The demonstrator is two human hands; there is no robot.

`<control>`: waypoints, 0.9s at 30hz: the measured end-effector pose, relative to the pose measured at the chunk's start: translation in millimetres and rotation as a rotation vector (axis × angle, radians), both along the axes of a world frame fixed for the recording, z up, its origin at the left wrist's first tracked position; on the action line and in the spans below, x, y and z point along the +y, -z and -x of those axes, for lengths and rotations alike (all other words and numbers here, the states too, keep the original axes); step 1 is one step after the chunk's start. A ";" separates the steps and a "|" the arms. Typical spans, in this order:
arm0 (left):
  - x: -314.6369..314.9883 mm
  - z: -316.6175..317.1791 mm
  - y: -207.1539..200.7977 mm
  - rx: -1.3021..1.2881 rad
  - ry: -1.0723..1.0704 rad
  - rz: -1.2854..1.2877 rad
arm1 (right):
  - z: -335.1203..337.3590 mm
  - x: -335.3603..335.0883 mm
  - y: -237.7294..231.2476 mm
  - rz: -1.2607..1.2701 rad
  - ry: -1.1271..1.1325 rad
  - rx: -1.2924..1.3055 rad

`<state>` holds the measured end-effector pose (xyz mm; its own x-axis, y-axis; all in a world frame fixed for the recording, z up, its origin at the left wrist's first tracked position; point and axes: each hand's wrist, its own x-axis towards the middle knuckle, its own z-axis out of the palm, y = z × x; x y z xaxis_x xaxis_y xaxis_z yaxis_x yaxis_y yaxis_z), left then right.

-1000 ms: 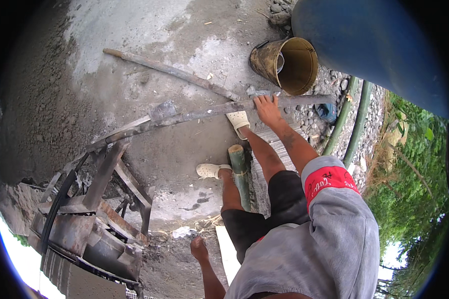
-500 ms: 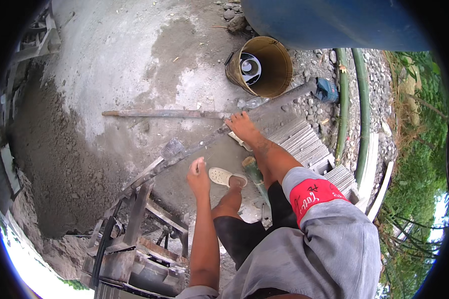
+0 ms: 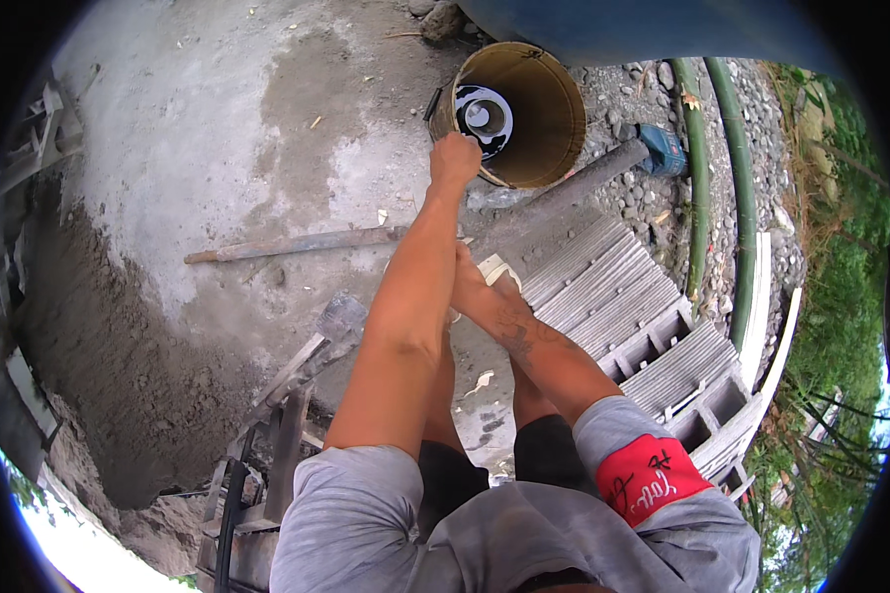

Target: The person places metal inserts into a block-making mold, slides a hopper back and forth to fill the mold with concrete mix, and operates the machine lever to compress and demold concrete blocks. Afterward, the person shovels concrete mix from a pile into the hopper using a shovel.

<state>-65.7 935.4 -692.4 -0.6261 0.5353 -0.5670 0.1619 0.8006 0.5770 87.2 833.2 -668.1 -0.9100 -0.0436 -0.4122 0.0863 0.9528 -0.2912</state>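
Open site, pale concrete ground (image 3: 198, 119), damp in patches. Heap of dark sand (image 3: 119, 326) along the left. Green foliage (image 3: 845, 316) down the right edge. Blue barrel (image 3: 653, 25), large, rounded, cut off at the far edge, right of centre. Hollow grey blocks (image 3: 653, 341) stacked to the right of the person's legs. Wooden frame (image 3: 277, 465), weathered, near left, partly behind the left sleeve. Two green bamboo poles side by side at right, far of the blocks, lying over gravel (image 3: 643, 203).

Dark beam (image 3: 603, 173) on a slant: far right end clear to see, middle lost behind the arms. Thin brown pole (image 3: 287, 247) flat on the concrete, left of the forearms.

Tan bucket (image 3: 554, 128) far of the hands, just short of the barrel, mouth turned toward the view. Left hand (image 3: 455, 158) at its near left rim, fingers curled; cannot tell whether they grip it. Right hand (image 3: 470, 282) nearer the body, partly covered by the left forearm, close to the beam; cannot tell its grip. Hands well apart, forearms crossing in view.

Small items: blue bag (image 3: 663, 148) by the beam's far right end; white ring-shaped object (image 3: 489, 114) inside the bucket; pale clog (image 3: 499, 269) beside the right hand.
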 end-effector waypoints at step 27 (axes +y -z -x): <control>-290.1 88.8 -86.4 -0.005 -0.492 0.094 | -0.8 1.8 -3.9 -0.083 -0.028 -0.087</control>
